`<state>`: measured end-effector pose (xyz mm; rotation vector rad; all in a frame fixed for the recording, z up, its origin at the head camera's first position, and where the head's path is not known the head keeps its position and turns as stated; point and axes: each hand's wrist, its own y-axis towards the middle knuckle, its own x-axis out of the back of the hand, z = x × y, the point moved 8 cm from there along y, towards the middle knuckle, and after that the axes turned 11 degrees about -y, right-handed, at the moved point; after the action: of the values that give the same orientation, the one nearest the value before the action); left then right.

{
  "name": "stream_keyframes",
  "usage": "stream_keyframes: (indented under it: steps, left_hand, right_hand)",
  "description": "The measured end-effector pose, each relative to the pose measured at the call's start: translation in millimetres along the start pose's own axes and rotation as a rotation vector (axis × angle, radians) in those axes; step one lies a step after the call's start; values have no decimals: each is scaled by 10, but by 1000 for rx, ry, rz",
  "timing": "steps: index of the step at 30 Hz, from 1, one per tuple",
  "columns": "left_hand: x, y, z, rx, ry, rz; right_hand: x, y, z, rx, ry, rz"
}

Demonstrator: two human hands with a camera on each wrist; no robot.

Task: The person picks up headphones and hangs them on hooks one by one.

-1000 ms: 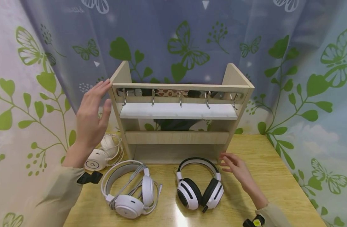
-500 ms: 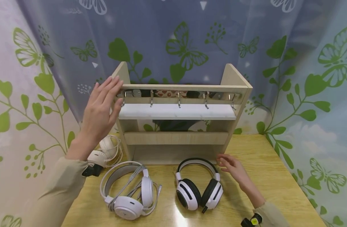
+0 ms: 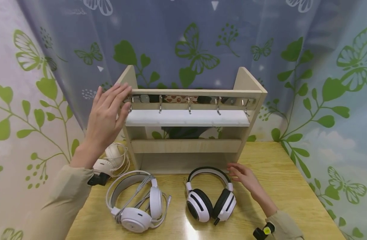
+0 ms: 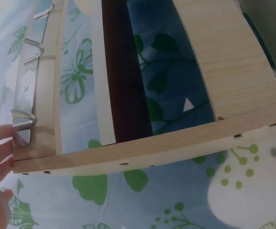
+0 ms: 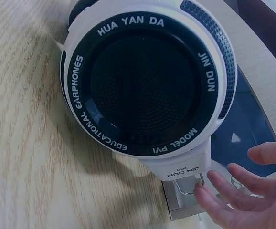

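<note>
A pale wooden rack stands on the table, with a metal strip of several hooks along its upper front. My left hand lies with nearly straight fingers against the rack's upper left corner, partly covering the leftmost hook. Low on the right, my right hand has loosely bent fingers and holds nothing. It is just beside the headband of the black-and-white headphones; whether it touches them I cannot tell. In the right wrist view, one round earcup fills the middle, with my fingers below right.
White headphones with a bundled grey cable lie in front of the rack's left side. Another white pair with a coiled cord sits behind my left wrist. The wooden table meets a leaf-and-butterfly patterned curtain.
My left hand has moved right, from the rack's left side onto its upper front corner. My right hand has shifted slightly left toward the headband. The headphones lie as before.
</note>
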<state>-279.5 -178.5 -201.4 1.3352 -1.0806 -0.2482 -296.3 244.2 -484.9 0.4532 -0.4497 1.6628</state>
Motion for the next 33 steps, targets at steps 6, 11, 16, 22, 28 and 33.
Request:
stream_keyframes:
  steps: [6, 11, 16, 22, 28, 33]
  left_hand:
    - [3, 3, -10, 21, 6, -10]
    - [13, 10, -16, 26, 2, -51]
    - [16, 10, -23, 43, -9, -84]
    - [17, 16, -24, 52, -12, -112]
    - [24, 23, -33, 55, -1, -123]
    - [16, 25, -16, 72, -32, -139]
  right_hand:
    - [-54, 6, -18, -17, -32, 41]
    - [-97, 42, -24, -5, -58, 80]
    - [-145, 77, -67, -60, -96, 114]
    - [-206, 123, -120, -110, -92, 153]
    - [-237, 168, -186, -127, -82, 177]
    - [-237, 187, -208, -134, -79, 188]
